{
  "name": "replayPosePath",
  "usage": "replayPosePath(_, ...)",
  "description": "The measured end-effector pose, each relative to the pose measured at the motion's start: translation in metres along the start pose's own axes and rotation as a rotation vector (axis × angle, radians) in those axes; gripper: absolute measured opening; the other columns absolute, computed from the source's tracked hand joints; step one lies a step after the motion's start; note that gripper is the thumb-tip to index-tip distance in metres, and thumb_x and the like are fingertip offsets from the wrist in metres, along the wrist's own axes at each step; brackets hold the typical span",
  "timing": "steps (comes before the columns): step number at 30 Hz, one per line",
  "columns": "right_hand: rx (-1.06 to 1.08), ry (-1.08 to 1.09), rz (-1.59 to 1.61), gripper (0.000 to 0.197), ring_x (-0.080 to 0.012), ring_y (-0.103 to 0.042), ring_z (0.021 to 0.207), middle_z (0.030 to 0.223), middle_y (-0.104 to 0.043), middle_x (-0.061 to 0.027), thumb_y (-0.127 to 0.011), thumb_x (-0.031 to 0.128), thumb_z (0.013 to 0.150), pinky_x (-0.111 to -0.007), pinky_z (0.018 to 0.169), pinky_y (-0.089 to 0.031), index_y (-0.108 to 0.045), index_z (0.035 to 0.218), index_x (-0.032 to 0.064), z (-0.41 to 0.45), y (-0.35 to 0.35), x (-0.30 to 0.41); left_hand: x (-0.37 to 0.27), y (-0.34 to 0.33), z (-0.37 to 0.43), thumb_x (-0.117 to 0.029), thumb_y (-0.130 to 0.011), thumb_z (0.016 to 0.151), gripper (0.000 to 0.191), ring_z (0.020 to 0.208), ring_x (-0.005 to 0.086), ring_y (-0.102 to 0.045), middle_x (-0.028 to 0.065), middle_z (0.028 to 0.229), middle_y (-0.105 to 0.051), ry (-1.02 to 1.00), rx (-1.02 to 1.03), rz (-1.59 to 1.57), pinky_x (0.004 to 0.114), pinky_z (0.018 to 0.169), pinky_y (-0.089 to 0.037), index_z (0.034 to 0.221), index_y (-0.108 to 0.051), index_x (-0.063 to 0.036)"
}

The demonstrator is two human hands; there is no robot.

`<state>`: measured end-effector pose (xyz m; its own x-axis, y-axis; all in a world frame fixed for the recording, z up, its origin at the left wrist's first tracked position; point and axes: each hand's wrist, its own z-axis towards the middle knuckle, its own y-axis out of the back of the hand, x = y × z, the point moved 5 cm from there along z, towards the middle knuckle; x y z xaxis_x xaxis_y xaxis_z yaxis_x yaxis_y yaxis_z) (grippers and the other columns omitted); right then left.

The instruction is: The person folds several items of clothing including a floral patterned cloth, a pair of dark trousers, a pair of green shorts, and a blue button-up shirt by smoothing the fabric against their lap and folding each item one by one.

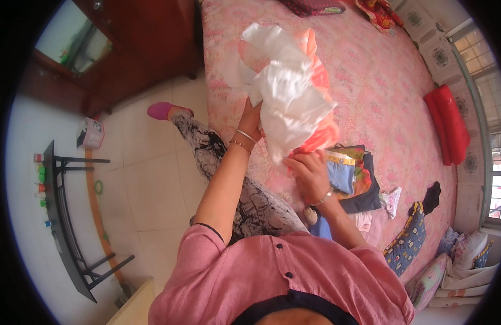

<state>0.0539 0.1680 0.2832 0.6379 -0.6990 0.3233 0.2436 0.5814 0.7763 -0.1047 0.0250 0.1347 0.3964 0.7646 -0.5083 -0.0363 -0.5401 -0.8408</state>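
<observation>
A white and coral-red cloth garment [289, 93] lies spread and rumpled over the pink floral bedspread [380, 81]. My left hand [250, 120] grips its left edge near the middle, with the fingers partly hidden under the fabric. At the lower right edge, my right hand [309, 170] has its fingers closed on the coral part. Close to the right hand is a pile of folded clothes, with blue shorts with a yellow waistband [340, 172] on top and a dark folded cloth [366, 199] beneath. Pale pink clothing [370, 223] lies below the pile.
A red rolled cloth [447, 124] lies near the window. Black cloth [432, 198] and a patterned blue cloth with yellow trim [409, 241] are at lower right, by pillows [429, 280]. A dark folding table [67, 227] and a dark red wardrobe [144, 44] stand at left.
</observation>
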Motion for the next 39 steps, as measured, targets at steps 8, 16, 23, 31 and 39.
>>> replayPosePath(8,0.389,-0.245,0.289,0.024,-0.0299,-0.063,0.093,0.097,-0.067,-0.0124,-0.060,0.004,0.079,-0.042,0.086,-0.048,-0.068,0.101,0.0086,-0.089,-0.136,-0.057,0.057,0.124,-0.041,-0.031,-0.052,0.097,0.043,0.105,0.0138,-0.055,0.0014,0.119,-0.057,-0.089,-0.498,0.380,0.031,0.090,-0.047,0.135,-0.047,-0.0110)
replayPosePath(16,-0.078,-0.568,0.265,0.032,-0.0357,-0.062,0.098,0.110,-0.063,-0.0212,-0.060,0.011,0.085,-0.039,0.087,-0.050,-0.061,0.115,0.0015,-0.042,-0.149,-0.151,0.068,0.120,-0.062,-0.037,-0.048,0.099,0.047,0.119,0.0157,-0.048,0.0019,0.130,-0.052,-0.244,-0.484,0.357,0.032,0.102,-0.038,0.138,-0.044,-0.0096)
replayPosePath(23,0.096,-0.752,0.417,0.051,-0.0349,-0.062,0.100,0.111,-0.062,-0.0253,-0.062,0.017,0.085,-0.039,0.085,-0.050,-0.048,0.129,-0.0057,-0.038,-0.192,-0.135,0.059,0.140,-0.081,-0.046,-0.047,0.098,0.057,0.125,0.0190,-0.045,0.0040,0.138,-0.047,-0.239,-0.396,0.066,0.036,0.106,-0.035,0.142,-0.039,-0.0095)
replayPosePath(31,0.329,-0.738,0.646,0.040,-0.0379,-0.066,0.085,0.088,-0.067,-0.0232,-0.059,0.009,0.081,-0.041,0.076,-0.051,-0.054,0.120,0.0004,-0.007,-0.228,-0.083,0.044,0.105,-0.099,-0.045,-0.058,0.092,0.063,0.124,0.0195,-0.045,0.0039,0.137,-0.047,-0.270,-0.414,0.225,0.036,0.105,-0.036,0.141,-0.039,-0.0097)
replayPosePath(39,0.558,-0.538,0.745,0.042,-0.0156,-0.066,0.067,0.093,-0.070,-0.0098,-0.060,0.002,0.084,-0.031,0.064,-0.054,-0.056,0.126,0.0030,0.033,-0.253,-0.072,0.032,0.110,-0.105,-0.021,-0.067,0.089,0.051,0.107,0.0171,-0.056,0.0060,0.122,-0.056,-0.306,-0.482,0.207,0.030,0.088,-0.047,0.133,-0.045,-0.0048)
